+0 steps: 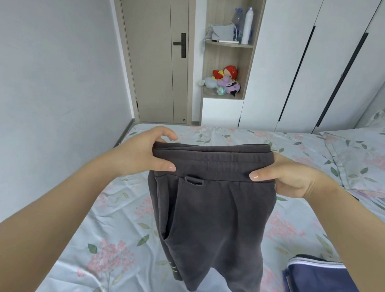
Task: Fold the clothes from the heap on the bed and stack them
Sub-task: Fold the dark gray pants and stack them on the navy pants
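Grey jersey cloth, soft and limp: the trousers (215, 213) hang by the waistband (213, 162) at the middle of the view. They are held up above the bed (80, 258), and the legs drop toward 6 o'clock with no stiffness of their own. I judge them light, not slippery and in no way fragile. The cloth will sag and bunch wherever it is unsupported, so the thick elastic band is the sound place to hold.

The left hand (141, 154) pinches the band's corner at 10 o'clock, thumb in front and fingers curled over the top edge. The right hand (293, 177) grips the other corner at 3 o'clock, thumb laid flat across the front and fingers behind. The 2 hands are closed on cloth, with the band stretched fairly level between them. A pocket slit (164, 221) gapes down the side at 8 o'clock; it may snag a finger or make a fold lie crooked.

For room, the bed's flowered cover spreads from 7 o'clock round to 11 o'clock, enough, I judge, to lay the trousers flat. A folded blue garment (319, 278) sits at 5 o'clock, near the hanging legs, and is seemingly the start of the stack. A pillow (368, 162) takes 3 o'clock. The bed's far edge runs along 12 o'clock, near the door (157, 56) and wardrobe (306, 56). The heap itself is out of view.
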Demonstrator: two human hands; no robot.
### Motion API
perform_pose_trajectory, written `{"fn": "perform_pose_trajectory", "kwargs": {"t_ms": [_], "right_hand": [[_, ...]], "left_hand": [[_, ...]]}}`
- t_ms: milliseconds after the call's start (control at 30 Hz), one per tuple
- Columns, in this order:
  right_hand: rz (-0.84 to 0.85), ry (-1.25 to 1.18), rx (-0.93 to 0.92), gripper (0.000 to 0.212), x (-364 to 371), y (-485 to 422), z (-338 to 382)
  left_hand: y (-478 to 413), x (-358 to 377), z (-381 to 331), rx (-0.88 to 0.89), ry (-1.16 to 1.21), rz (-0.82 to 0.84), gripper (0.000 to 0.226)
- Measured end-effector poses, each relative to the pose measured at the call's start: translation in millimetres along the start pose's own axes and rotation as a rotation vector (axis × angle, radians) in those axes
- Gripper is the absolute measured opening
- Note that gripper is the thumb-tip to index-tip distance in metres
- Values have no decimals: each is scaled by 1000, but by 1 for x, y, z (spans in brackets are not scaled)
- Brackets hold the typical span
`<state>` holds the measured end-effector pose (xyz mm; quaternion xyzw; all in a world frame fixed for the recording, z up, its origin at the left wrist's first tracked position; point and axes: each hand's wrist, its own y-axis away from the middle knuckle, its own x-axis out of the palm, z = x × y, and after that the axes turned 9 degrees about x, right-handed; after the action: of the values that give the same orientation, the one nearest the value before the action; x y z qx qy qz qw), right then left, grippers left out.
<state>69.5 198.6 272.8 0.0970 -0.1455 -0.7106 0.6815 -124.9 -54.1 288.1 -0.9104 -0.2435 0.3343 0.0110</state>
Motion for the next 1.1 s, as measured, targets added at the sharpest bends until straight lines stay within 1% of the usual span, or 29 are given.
{"fn": "perform_pose_trajectory", "kwargs": {"t_ms": [33, 67, 133, 167, 200, 233, 267, 300, 333, 367, 400, 433, 500, 567, 600, 633, 700, 767, 800, 867, 900, 1000, 1100], "right_hand": [[-8, 18, 22, 47, -1, -2, 0], [-53, 35, 32, 47, -1, -6, 0], [-201, 41, 1, 42, -2, -16, -1], [-271, 31, -33, 42, -2, -20, 0], [-312, 28, -66, 46, -5, -22, 0], [-314, 47, -88, 50, -7, -23, -1], [-272, 91, -95, 55, -10, -22, -1], [-215, 141, -87, 58, -13, -22, -1], [-195, 181, -82, 57, -16, -22, -1], [-222, 212, -77, 52, -18, -23, 1], [-271, 250, -75, 45, -20, -26, 2], [-322, 306, -67, 40, -20, -30, 2], [-386, 407, -60, 31, -22, -39, -1], [-410, 343, -74, 20, -27, -49, 0], [-408, 315, -48, 15, -31, -54, 0], [-406, 325, -15, 12, -33, -59, -1], [-401, 360, 50, 15, -35, -70, -3], [-380, 224, 94, 21, -32, -83, 0], [-383, 152, 97, 24, -32, -90, 1], [-434, 129, 75, 33, -33, -107, 7], [-473, 143, 39, 33, -34, -114, 13], [-563, 126, -219, 14, -37, -128, 31], [-584, 117, -439, 14, -39, -122, 44]], "left_hand": [[-4, -2, -1, -20, -87, 24, 41], [-8, -3, -2, -19, -224, 42, 32], [-17, -1, -4, 28, -522, 26, 21], [-20, 2, -2, 54, -633, -14, 22], [-22, 4, 1, 76, -692, -64, 25], [-23, 6, 6, 79, -675, -100, 25], [-23, 6, 10, 60, -530, -122, 21], [-22, 6, 15, 31, -286, -133, 19], [-22, 7, 20, 4, -7, -141, 21], [-23, 8, 23, -27, 235, -153, 23], [-25, 11, 28, -65, 393, -164, 23], [-27, 14, 32, -103, 461, -172, 21], [-34, 22, 41, -155, 478, -236, 21], [-45, 22, 51, -159, 512, -369, 21], [-49, 21, 55, -175, 521, -397, 20], [-52, 20, 59, -210, 500, -381, 22], [-59, 20, 70, -276, 480, -301, 27], [-69, 18, 75, -310, 569, -264, 25], [-76, 16, 76, -326, 615, -273, 25], [-91, 11, 76, -322, 651, -324, 20], [-100, 7, 74, -293, 644, -362, 16], [-118, -10, 64, -118, 540, -491, 8], [-116, -26, 48, 90, 456, -519, 12]]}}
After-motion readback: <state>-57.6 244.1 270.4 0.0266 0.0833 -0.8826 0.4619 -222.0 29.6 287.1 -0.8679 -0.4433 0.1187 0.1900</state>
